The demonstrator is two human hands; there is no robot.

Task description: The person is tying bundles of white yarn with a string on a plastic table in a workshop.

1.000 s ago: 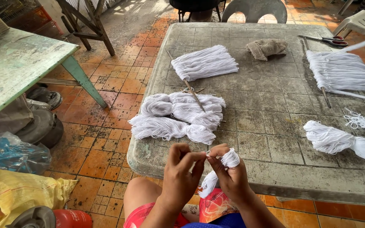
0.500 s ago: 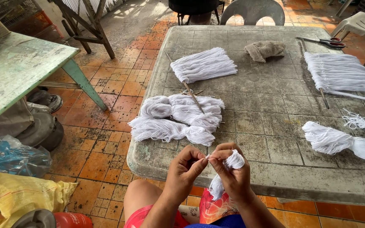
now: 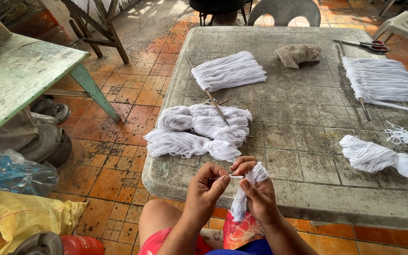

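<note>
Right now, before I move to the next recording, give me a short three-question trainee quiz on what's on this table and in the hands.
1. True or false: the right hand grips a small white thread bundle.
2. Which lies at the table's far right corner? A) scissors B) a hammer C) a cup
3. What does the left hand pinch, stretched toward the bundle?

Key:
1. True.
2. A, the scissors, on the grey stone table.
3. A thin white strand.
</note>
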